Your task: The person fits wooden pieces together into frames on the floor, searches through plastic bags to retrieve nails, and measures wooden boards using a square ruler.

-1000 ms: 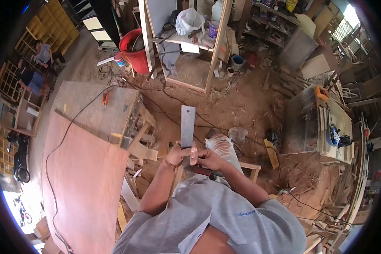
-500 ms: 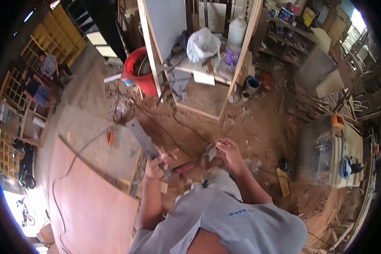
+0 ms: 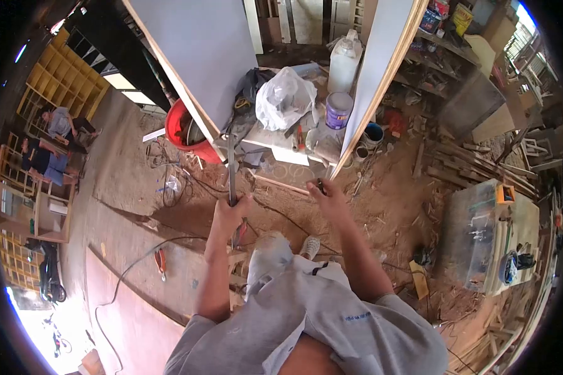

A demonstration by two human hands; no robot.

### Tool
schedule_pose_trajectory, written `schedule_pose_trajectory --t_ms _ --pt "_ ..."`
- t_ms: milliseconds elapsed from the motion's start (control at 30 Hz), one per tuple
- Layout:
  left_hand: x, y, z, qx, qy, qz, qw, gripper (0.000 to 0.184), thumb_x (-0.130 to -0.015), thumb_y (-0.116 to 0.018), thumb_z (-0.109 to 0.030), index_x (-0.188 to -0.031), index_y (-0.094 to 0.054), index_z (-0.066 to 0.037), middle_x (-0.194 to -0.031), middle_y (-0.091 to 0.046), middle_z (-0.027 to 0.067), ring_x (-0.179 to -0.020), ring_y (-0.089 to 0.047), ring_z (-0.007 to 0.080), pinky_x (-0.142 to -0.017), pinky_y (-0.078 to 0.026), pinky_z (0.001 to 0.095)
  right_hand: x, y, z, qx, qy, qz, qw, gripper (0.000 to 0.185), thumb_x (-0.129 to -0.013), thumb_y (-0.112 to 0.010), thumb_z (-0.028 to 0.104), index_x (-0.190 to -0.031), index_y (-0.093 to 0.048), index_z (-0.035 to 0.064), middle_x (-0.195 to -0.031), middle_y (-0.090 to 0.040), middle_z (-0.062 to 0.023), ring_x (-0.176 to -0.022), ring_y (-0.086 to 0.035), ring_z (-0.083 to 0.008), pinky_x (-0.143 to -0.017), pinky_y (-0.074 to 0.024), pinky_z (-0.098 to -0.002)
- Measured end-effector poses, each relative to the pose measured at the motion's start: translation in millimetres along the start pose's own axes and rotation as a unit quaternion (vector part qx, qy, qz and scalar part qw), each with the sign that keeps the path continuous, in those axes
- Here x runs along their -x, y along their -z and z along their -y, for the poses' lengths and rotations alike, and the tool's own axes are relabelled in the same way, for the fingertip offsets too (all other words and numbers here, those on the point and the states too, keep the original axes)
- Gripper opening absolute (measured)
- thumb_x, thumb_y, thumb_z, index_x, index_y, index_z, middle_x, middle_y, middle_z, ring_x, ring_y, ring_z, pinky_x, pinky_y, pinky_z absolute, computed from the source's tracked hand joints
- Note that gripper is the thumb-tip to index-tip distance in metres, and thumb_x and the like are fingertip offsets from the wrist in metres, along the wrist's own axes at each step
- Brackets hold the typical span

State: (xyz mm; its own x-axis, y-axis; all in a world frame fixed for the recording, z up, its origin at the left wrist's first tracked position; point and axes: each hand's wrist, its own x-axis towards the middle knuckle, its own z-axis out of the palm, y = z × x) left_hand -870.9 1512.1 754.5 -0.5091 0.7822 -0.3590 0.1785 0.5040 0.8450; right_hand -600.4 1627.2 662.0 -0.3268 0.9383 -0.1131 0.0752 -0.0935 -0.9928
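My left hand [image 3: 231, 214] is closed around a long, flat grey metal blade [image 3: 232, 172], which points away from me and shows almost edge-on. A red part shows just below that hand; whether it belongs to the blade is unclear. The blade's far end overlaps the lower left edge of an open wooden cabinet frame [image 3: 391, 69] with pale inner panels; I cannot tell if they touch. My right hand [image 3: 329, 199] is near the frame's lower right corner, its fingers pinched on a small dark object [image 3: 320, 185] too small to name.
Inside the frame are a white plastic bag [image 3: 286, 100], a white jug [image 3: 345, 65] and a purple tub [image 3: 338, 111]. A red bucket [image 3: 180, 128] stands left. Orange-handled pliers [image 3: 161, 262], a cable and a wooden sheet [image 3: 141, 325] lie lower left. Two people sit far left.
I am closer to the cabinet frame. The blade has swung from leaning left to nearly straight ahead and turned edge-on. My right hand has moved forward to the frame's lower corner.
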Motion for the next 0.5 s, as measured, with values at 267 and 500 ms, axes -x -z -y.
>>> schedule_pose_trajectory --t_ms 267,500 --pt "-162.3 -40.2 -72.8 -0.077 -0.214 -0.014 0.974 0.038 -0.091 -0.082 -0.033 -0.109 -0.072 -0.001 -0.101 -0.076 0.0143 -0.1 -0.073 0.028 -0.09 -0.056 0.0398 -84.4 6.9 16.9 0.141 -0.018 -0.044 0.989 0.035 -0.102 -0.071 0.033 -0.116 -0.072 0.0016 -0.094 -0.072 -0.0078 -0.088 -0.066 -0.0176 -0.082 -0.0521 -0.0344" --pt "-305.9 -88.1 -138.8 -0.086 -0.29 -0.013 0.953 0.051 -0.09 -0.081 -0.038 -0.124 -0.074 -0.001 -0.116 -0.075 0.025 -0.111 -0.073 0.0415 -0.092 -0.056 0.0442 -229.5 -21.3 24.3 0.108 0.01 -0.074 0.991 0.047 -0.097 -0.073 0.028 -0.139 -0.061 0.0121 -0.124 -0.072 -0.02 -0.117 -0.069 -0.035 -0.098 -0.0529 -0.0424"
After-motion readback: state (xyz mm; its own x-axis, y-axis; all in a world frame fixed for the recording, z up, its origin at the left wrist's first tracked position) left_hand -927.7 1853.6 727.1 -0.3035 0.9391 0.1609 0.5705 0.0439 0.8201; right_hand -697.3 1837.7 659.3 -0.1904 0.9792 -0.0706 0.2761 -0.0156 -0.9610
